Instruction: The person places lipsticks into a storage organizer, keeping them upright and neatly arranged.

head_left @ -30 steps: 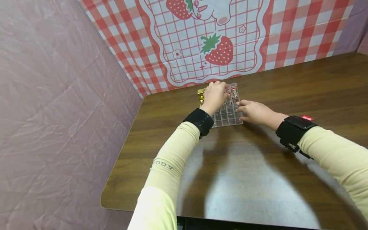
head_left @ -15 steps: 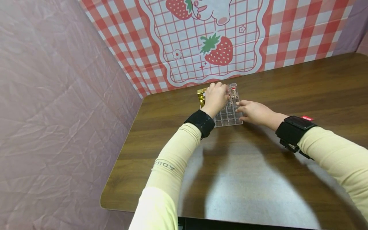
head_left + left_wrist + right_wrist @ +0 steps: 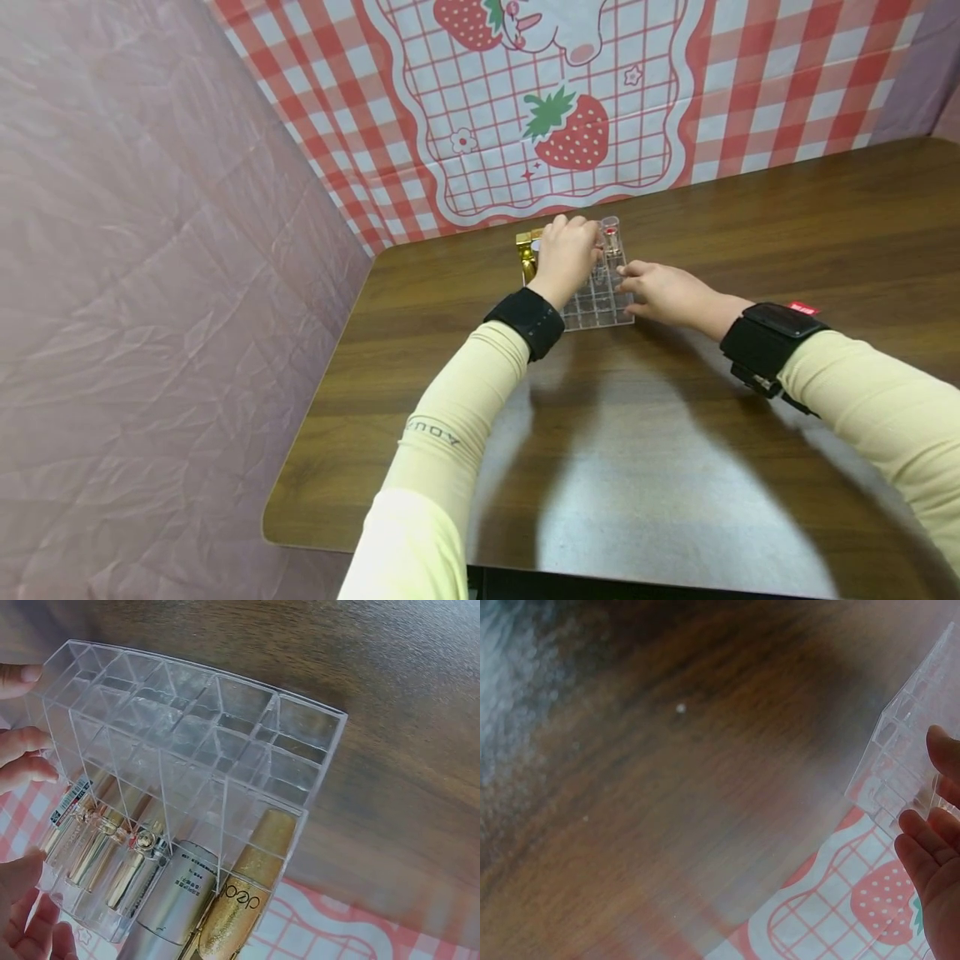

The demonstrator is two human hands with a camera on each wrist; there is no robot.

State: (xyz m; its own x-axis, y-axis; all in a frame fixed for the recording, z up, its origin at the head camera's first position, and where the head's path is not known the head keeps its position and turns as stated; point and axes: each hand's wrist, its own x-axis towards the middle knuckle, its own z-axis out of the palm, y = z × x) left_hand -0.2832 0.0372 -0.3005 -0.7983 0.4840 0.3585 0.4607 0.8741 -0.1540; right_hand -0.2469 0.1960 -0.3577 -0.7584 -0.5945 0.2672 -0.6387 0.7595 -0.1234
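A clear acrylic lipstick organizer stands on the wooden table near the wall, with cosmetic tubes in its back row. My left hand reaches over that row, fingers bent down and hiding several tubes. In the left wrist view its thumb lies close beside the end lipsticks; I cannot tell whether it pinches one. That view shows gold-and-clear lipsticks, a silver tube and a glittery gold tube in the organizer. My right hand rests its spread fingertips against the organizer's right side.
The wooden table meets a wall hung with a red-and-white checked strawberry cloth. Pale pink crumpled fabric hangs to the left. Black wrist straps sit on both arms.
My left hand has slid slightly right along the back row, showing more of the gold tube on the left and covering the pink-topped one. The right hand and organizer stay put.
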